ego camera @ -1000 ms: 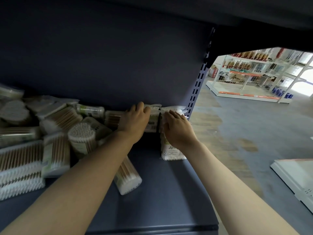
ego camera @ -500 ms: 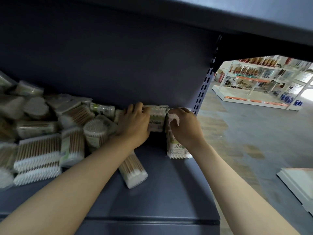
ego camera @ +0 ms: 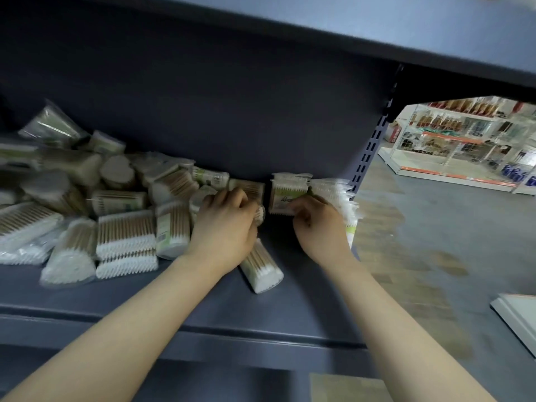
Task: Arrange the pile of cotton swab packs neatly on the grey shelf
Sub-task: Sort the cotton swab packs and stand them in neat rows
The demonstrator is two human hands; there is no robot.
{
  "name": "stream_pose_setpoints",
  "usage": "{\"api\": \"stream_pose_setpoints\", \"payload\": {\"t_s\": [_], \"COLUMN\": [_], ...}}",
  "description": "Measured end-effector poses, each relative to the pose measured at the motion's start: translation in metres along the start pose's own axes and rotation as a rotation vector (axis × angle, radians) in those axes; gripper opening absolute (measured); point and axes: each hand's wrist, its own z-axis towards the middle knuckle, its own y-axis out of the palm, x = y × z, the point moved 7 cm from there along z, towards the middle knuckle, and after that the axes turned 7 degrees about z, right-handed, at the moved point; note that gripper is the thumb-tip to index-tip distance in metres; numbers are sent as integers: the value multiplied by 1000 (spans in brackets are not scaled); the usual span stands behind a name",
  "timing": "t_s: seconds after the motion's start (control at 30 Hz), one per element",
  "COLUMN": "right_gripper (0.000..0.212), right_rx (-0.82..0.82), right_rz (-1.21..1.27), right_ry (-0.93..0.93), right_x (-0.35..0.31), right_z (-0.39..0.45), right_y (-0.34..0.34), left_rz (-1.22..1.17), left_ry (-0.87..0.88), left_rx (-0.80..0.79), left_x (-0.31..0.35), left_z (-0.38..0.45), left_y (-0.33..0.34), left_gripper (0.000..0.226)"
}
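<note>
A loose pile of cotton swab packs (ego camera: 95, 216) covers the left half of the grey shelf (ego camera: 290, 309). My left hand (ego camera: 224, 227) lies on the pile's right edge, fingers curled over a pack there. My right hand (ego camera: 319, 227) grips an upright swab pack (ego camera: 285, 191) against the back wall. To its right a row of upright packs (ego camera: 338, 195) stands at the shelf's right end. One pack (ego camera: 261, 271) lies flat between my forearms.
The shelf above (ego camera: 377, 30) hangs low overhead. A perforated upright post (ego camera: 374, 140) marks the shelf's right end. Beyond it lie an open store floor (ego camera: 435, 242), distant stocked shelving (ego camera: 464, 132) and a white panel (ego camera: 516, 314) at the right.
My left hand has drawn left, away from the upright pack, onto the pile's edge. My right hand now holds that upright pack. The camera has tilted down and left.
</note>
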Motion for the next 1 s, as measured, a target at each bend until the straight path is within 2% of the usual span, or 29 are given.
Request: {"api": "stream_pose_setpoints", "payload": {"t_s": [0.07, 0.13, 0.2, 0.33, 0.57, 0.73, 1.0], "right_gripper": [29, 29, 37, 28, 29, 30, 30], "right_rx": [-19, -23, -14, 14, -1, -57, -69], "right_rz": [10, 7, 24, 49, 60, 89, 77], "right_ry": [28, 50, 48, 97, 143, 152, 166], "right_x": [-4, -11, -21, -33, -58, -72, -77], "right_z": [-6, -11, -15, -18, -30, -35, -29], "right_y": [8, 14, 16, 15, 34, 47, 48], "left_rz": [-30, -79, -115, -130, -133, -123, -82], "left_ry": [-15, -34, -48, -93, -103, -85, -96], "left_rx": [9, 19, 42, 64, 32, -15, -50], "left_x": [-11, -22, -35, -65, -100, -114, -127], "left_z": [-11, -21, -31, -53, -78, -90, -98], "left_y": [-6, -12, -20, -27, -31, -24, -19], "left_gripper": [13, 27, 32, 31, 32, 18, 13]}}
